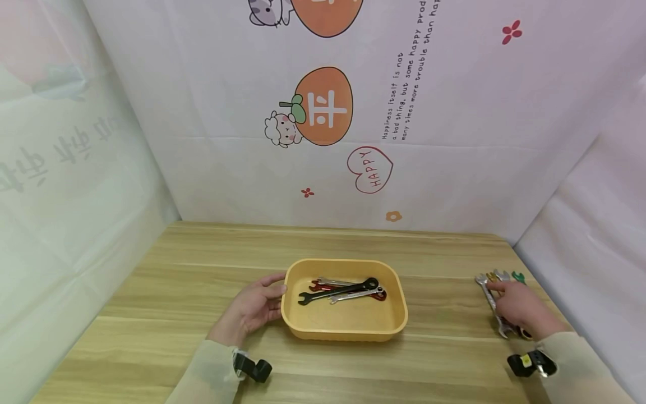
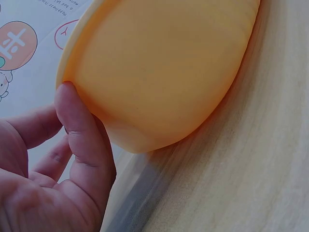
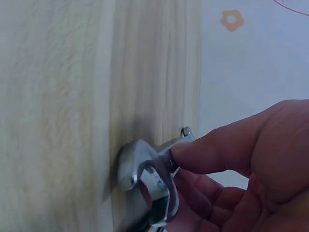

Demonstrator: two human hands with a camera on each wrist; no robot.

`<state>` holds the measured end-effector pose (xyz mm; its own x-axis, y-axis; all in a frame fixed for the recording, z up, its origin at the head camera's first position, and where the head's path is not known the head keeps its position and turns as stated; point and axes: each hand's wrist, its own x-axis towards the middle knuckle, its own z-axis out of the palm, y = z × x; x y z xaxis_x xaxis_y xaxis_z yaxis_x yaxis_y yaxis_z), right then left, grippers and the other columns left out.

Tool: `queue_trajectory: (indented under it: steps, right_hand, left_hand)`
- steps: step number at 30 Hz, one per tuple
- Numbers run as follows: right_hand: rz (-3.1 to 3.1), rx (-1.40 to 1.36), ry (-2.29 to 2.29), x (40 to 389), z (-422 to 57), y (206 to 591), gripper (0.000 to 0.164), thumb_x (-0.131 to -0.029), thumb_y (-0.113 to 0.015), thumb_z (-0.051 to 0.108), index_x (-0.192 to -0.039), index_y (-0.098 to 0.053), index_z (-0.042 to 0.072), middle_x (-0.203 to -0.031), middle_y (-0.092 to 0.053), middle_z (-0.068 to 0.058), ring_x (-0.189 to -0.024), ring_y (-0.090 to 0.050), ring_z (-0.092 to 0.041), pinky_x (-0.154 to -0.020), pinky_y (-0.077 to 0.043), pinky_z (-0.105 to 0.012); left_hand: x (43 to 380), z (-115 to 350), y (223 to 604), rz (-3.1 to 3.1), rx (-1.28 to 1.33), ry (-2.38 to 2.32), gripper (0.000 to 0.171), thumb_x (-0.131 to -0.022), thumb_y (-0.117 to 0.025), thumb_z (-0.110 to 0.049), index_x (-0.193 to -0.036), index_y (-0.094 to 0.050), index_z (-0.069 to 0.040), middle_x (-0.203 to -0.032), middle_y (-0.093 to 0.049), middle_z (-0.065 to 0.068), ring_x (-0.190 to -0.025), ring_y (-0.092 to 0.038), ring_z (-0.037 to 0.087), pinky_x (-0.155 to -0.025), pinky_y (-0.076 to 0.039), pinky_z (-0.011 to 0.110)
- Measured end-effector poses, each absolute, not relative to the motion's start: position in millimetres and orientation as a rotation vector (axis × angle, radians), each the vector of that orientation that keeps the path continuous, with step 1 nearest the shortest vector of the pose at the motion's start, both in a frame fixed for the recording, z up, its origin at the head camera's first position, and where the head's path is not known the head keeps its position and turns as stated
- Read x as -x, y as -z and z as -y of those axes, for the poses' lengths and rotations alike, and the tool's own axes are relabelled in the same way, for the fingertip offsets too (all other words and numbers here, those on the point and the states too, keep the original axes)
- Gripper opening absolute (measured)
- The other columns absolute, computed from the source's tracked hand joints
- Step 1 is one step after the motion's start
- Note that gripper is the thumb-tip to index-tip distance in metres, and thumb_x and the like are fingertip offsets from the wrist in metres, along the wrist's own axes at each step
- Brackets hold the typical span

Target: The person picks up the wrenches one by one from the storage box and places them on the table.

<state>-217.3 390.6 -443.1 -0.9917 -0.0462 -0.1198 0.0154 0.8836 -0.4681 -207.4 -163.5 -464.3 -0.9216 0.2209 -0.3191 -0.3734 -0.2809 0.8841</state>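
My left hand point(image 1: 254, 303) touches the left side of a yellow plastic tub point(image 1: 348, 331), its fingers along the outside of the wall. In the left wrist view one fingertip lies right at the rim. Several wrenches lie in the tub, among them a black wrench point(image 1: 338, 291) across a red one and a small silver one. At the right of the table, my right hand point(image 1: 525, 306) pinches a silver wrench point(image 3: 157, 181) between thumb and fingers. Other wrenches lie beneath and beside that hand, including a green-ended wrench point(image 1: 518, 276), partly hidden by it.
The wooden table point(image 1: 222, 247) carries the tub near its middle. A white printed cloth point(image 1: 227, 112) hangs behind the table, with white sheets at both sides. Each wrist wears a black camera mount point(image 1: 252, 367).
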Motion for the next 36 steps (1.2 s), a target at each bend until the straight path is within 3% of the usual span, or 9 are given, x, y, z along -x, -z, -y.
queue_trajectory:
  steps: [5, 8, 11, 13, 16, 20, 26, 36]
  right_hand:
    - [-2.932, 0.04, 0.646, 216, -390, 441, 0.057, -0.076, -0.049, -0.007, -0.132, -0.05, -0.016, -0.115, -0.053, -0.042, -0.049, -0.046, -0.021, -0.046, -0.044, -0.038]
    - [-2.968, 0.096, 0.52, 217, -391, 439, 0.044, -0.082, -0.05, -0.004, -0.124, -0.058, -0.015, -0.114, -0.057, -0.039, -0.071, -0.06, -0.036, -0.059, -0.05, -0.049]
    - [-3.011, 0.146, 0.391, 218, -391, 440, 0.035, -0.087, -0.051, 0.0, -0.118, -0.062, -0.013, -0.11, -0.062, -0.035, -0.094, -0.06, -0.046, -0.074, -0.049, -0.057]
    - [-3.026, 0.144, 0.36, 218, -390, 442, 0.039, -0.088, -0.05, 0.002, -0.122, -0.06, -0.013, -0.101, -0.066, -0.03, -0.088, -0.062, -0.045, -0.072, -0.049, -0.057]
    - [-3.095, 0.165, 0.305, 216, -383, 443, 0.045, -0.092, -0.054, 0.01, -0.128, -0.054, -0.016, -0.108, -0.063, -0.034, -0.094, -0.06, -0.049, -0.076, -0.049, -0.061]
    - [-3.188, 0.221, 0.226, 211, -369, 441, 0.057, -0.097, -0.059, 0.025, -0.135, -0.047, -0.015, -0.129, -0.048, -0.043, -0.118, -0.042, -0.061, -0.092, -0.037, -0.071]
    - [-3.257, 0.307, 0.111, 209, -346, 434, 0.07, -0.1, -0.057, 0.039, -0.146, -0.039, -0.01, -0.139, -0.039, -0.041, -0.127, -0.033, -0.059, -0.1, -0.026, -0.073]
    - [-3.389, 0.348, 0.01, 210, -294, 410, 0.078, -0.099, -0.044, 0.062, -0.154, -0.034, 0.007, -0.157, -0.015, -0.032, -0.14, -0.011, -0.056, -0.103, -0.013, -0.076]
  left_hand:
    - [207, 163, 465, -1.601, 0.19, -2.251, 0.05, -0.098, -0.061, -0.006, -0.146, -0.046, -0.005, -0.101, -0.069, 0.018, -0.073, -0.067, 0.021, -0.06, -0.054, 0.03]
    - [207, 164, 465, -1.6, 0.193, -2.251, 0.05, -0.098, -0.06, -0.005, -0.146, -0.047, -0.005, -0.101, -0.069, 0.018, -0.073, -0.067, 0.021, -0.06, -0.054, 0.03]
    - [207, 164, 466, -1.601, 0.193, -2.248, 0.05, -0.098, -0.06, -0.005, -0.146, -0.047, -0.005, -0.102, -0.069, 0.019, -0.074, -0.067, 0.021, -0.061, -0.054, 0.031]
    - [207, 164, 466, -1.599, 0.194, -2.248, 0.049, -0.099, -0.059, -0.005, -0.146, -0.047, -0.005, -0.103, -0.069, 0.019, -0.074, -0.067, 0.022, -0.061, -0.055, 0.031]
    - [206, 164, 466, -1.595, 0.195, -2.251, 0.049, -0.099, -0.059, -0.005, -0.146, -0.047, -0.005, -0.104, -0.069, 0.02, -0.075, -0.068, 0.022, -0.062, -0.055, 0.031]
    - [206, 164, 466, -1.59, 0.191, -2.256, 0.049, -0.098, -0.06, -0.005, -0.146, -0.047, -0.006, -0.104, -0.069, 0.019, -0.074, -0.067, 0.021, -0.062, -0.055, 0.031]
    - [206, 164, 465, -1.582, 0.186, -2.254, 0.05, -0.098, -0.06, -0.006, -0.146, -0.047, -0.006, -0.105, -0.069, 0.02, -0.075, -0.068, 0.022, -0.062, -0.055, 0.031]
    - [207, 163, 463, -1.574, 0.182, -2.25, 0.051, -0.098, -0.061, -0.006, -0.146, -0.046, -0.006, -0.105, -0.069, 0.02, -0.075, -0.068, 0.021, -0.063, -0.055, 0.032]
